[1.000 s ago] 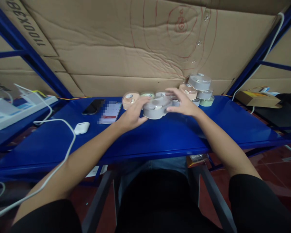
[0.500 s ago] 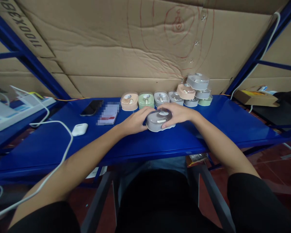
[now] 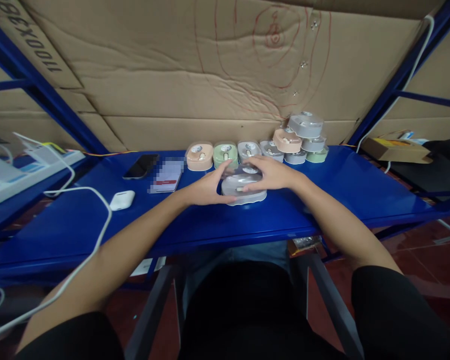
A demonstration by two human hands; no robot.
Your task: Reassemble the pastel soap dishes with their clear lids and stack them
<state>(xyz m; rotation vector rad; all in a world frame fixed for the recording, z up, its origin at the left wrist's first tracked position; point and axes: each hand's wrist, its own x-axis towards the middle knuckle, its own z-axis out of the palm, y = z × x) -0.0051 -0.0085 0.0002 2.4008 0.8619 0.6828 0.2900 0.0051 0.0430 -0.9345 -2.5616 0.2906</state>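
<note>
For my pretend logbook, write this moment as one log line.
front gray box: between hands; left hand: cupped at left side; right hand: over right side; green box: behind

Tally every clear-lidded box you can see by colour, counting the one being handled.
Peach boxes: 2
Green boxes: 2
Grey boxes: 6
Total: 10 visible

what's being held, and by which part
A grey clear-lidded box is between the left hand, at its left side, and right hand, at its right; whether either grips it can't be told.
</note>
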